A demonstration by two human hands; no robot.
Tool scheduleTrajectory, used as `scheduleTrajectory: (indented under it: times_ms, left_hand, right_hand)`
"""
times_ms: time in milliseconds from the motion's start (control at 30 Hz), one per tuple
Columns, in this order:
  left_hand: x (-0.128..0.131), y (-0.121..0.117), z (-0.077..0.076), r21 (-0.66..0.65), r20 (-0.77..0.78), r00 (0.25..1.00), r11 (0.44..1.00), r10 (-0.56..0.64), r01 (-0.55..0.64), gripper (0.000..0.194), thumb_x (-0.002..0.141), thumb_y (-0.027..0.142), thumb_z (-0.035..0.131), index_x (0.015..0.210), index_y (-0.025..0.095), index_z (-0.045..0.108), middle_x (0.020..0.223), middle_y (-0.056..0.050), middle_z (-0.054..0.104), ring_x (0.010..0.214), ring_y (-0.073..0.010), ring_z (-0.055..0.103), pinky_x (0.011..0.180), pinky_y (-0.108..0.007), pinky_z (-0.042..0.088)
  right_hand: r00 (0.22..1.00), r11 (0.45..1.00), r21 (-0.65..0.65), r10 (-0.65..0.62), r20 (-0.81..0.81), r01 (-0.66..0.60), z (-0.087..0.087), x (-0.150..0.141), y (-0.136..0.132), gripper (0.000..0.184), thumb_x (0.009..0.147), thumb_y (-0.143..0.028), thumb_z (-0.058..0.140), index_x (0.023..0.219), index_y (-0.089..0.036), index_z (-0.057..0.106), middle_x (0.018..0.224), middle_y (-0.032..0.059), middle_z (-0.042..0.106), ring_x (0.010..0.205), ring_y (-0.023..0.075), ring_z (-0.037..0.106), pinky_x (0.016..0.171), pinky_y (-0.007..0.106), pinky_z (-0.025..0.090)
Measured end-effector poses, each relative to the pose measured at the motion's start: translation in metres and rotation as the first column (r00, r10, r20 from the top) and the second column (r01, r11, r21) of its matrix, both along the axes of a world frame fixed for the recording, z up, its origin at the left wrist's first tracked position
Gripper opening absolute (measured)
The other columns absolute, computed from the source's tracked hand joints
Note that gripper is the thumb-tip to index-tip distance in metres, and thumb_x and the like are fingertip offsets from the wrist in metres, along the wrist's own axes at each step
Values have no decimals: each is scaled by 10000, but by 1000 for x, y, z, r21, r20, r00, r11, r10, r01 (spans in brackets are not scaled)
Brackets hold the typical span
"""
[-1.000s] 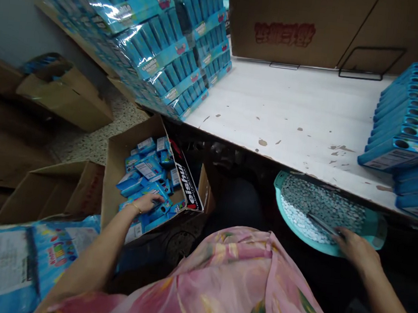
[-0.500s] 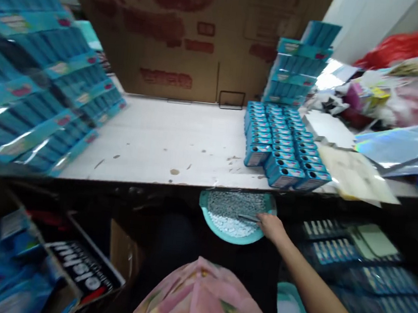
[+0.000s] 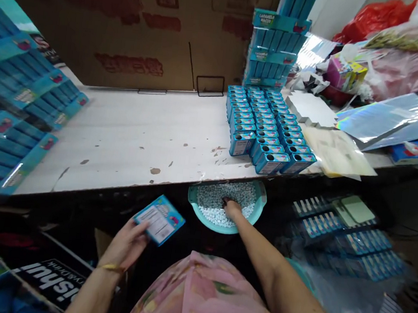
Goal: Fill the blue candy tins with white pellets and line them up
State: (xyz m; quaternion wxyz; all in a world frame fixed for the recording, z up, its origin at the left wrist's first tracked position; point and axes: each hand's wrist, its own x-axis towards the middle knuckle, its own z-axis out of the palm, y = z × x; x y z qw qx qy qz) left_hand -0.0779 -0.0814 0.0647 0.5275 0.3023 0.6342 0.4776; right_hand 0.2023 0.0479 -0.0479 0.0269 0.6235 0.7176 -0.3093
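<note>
My left hand (image 3: 130,242) grips a small flat blue box (image 3: 161,220) with a white printed label, tilted in front of the table edge. My right hand (image 3: 231,210) reaches into a turquoise basin (image 3: 208,220) under the table edge. Small white pellets (image 3: 244,195) fill the basin. The fingers of that hand are closed around something small and dark at the pellets, too unclear to name.
Rows of blue boxes (image 3: 260,127) stand on the white table (image 3: 140,129), with stacked display trays (image 3: 274,56) behind. More wrapped trays (image 3: 14,121) tower at left. A large cardboard box (image 3: 132,34) stands at the back. Filled racks (image 3: 357,242) lie low at right.
My left hand has come into view with the blue box. My right hand has moved toward the basin's middle; the grey metal tool seen in it earlier is no longer clearly visible. The view has shifted.
</note>
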Motion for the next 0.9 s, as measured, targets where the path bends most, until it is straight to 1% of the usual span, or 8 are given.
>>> scheduleTrajectory:
  times_ms: [33, 100, 233, 400, 500, 600, 733, 900]
  left_hand:
    - [15, 11, -4, 31, 24, 999, 999, -44, 43, 589, 571, 423, 632, 1098, 215, 471, 1008, -68, 613, 915, -247, 579, 776, -408, 488]
    - [37, 29, -12, 109, -36, 991, 985, -132, 135, 570, 580, 372, 652, 1087, 193, 462, 1015, -63, 602, 943, -217, 564, 844, -382, 454]
    - [54, 51, -24, 201, -358, 897, 916, -260, 346, 501, 631, 352, 617, 1071, 162, 473, 1031, -59, 578, 964, -194, 536, 902, -369, 400]
    - [71, 75, -32, 236, -548, 773, 827, -320, 510, 459, 674, 331, 556, 1080, 132, 475, 1017, -69, 585, 936, -186, 543, 874, -335, 405]
    - [87, 90, -39, 233, -624, 707, 785, -332, 574, 425, 680, 307, 534, 1066, 135, 491, 1037, -74, 581, 962, -192, 533, 886, -343, 390]
    - [102, 101, -47, 225, -686, 649, 753, -328, 618, 416, 675, 254, 518, 1076, 146, 491, 1082, -83, 563, 1003, -199, 511, 911, -358, 370]
    - [116, 106, -51, 204, -741, 583, 715, -334, 669, 435, 668, 175, 484, 1101, 139, 479, 1110, -93, 542, 1035, -198, 488, 925, -352, 360]
    - [123, 104, -52, 190, -779, 545, 713, -308, 675, 461, 637, 127, 470, 1098, 146, 484, 1098, -88, 539, 1038, -213, 475, 927, -384, 358]
  right_hand:
    - [999, 1000, 2, -15, -30, 15, -2, 1, 1, 403, 779, -213, 431, 1180, -194, 469, 1053, 84, 600, 946, 183, 548, 787, 271, 385]
    - [994, 999, 14, -34, -105, 36, -4, 9, 1, 386, 777, -241, 449, 1153, -167, 489, 1070, 79, 591, 957, 174, 538, 791, 251, 384]
    - [970, 997, 53, -36, -240, 50, 8, 36, -4, 318, 761, -229, 475, 1068, -168, 535, 1010, 36, 610, 925, 149, 535, 785, 232, 384]
    - [886, 987, 147, 5, -464, 71, 51, 73, -12, 296, 701, -167, 520, 992, -148, 570, 917, 35, 624, 858, 162, 541, 765, 261, 386]
    - [878, 980, 199, 73, -474, 26, 85, 83, -14, 263, 711, -187, 515, 963, -146, 579, 858, 27, 623, 803, 151, 541, 727, 251, 390]
    - [910, 975, 211, 147, -387, -68, 116, 81, -13, 260, 716, -222, 531, 963, -165, 586, 845, 17, 628, 774, 145, 545, 697, 240, 389]
    - [976, 960, 219, 196, -92, -173, 145, 65, -12, 301, 709, -291, 558, 1004, -238, 582, 866, 16, 637, 842, 175, 553, 710, 258, 384]
    - [936, 892, 317, 252, 248, -324, 166, 42, -19, 313, 750, -300, 488, 1051, -235, 544, 936, 75, 626, 874, 227, 562, 717, 326, 399]
